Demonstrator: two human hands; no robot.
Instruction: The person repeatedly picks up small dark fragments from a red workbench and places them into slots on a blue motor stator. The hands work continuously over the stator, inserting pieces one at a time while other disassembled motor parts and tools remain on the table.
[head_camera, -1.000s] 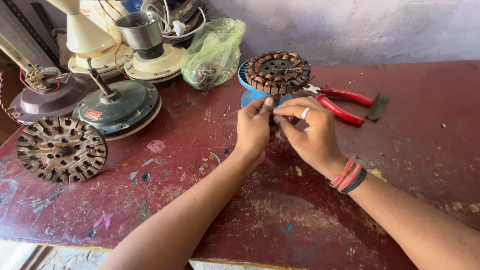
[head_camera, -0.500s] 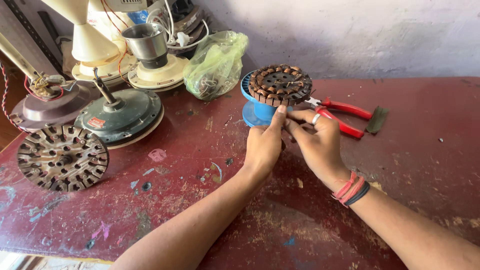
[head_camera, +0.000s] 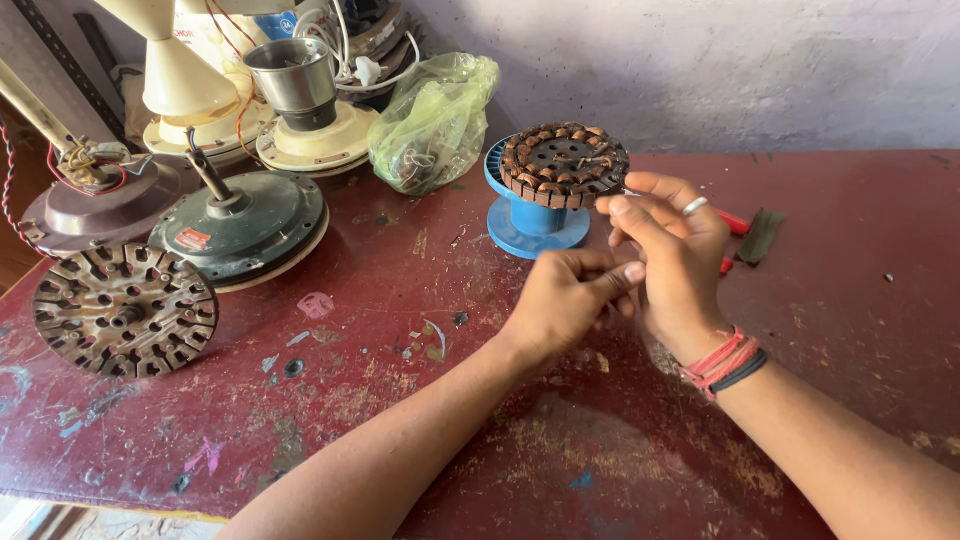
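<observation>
Nearest lies the front edge of the worn red workbench (head_camera: 300, 430), its paint scratched and flecked with coloured chips; this near stretch is bare but for the two forearms crossing it from the lower right. Further in, the left hand (head_camera: 560, 300) is curled loosely, thumb and forefinger pinched together on something too fine to make out. Touching it on the right, the right hand (head_camera: 675, 255), ringed and with red and black bands at the wrist, has its fingers bent and closed toward the same spot; what they hold I cannot tell. Just beyond both hands, the copper-wound stator (head_camera: 565, 165) sits on a blue spool (head_camera: 535, 225), mid-bench. Red-handled pliers (head_camera: 735, 225) peek out behind the right hand, beside a small dark strip (head_camera: 760, 235). The right side of the bench is open. On the left lie a slotted rotor disc (head_camera: 125, 310), a grey-green fan motor housing (head_camera: 245, 225) and a maroon housing (head_camera: 95, 205). Farthest, cream fan parts (head_camera: 310, 135) and a green plastic bag (head_camera: 435, 120) crowd against the pale wall (head_camera: 750, 70).
</observation>
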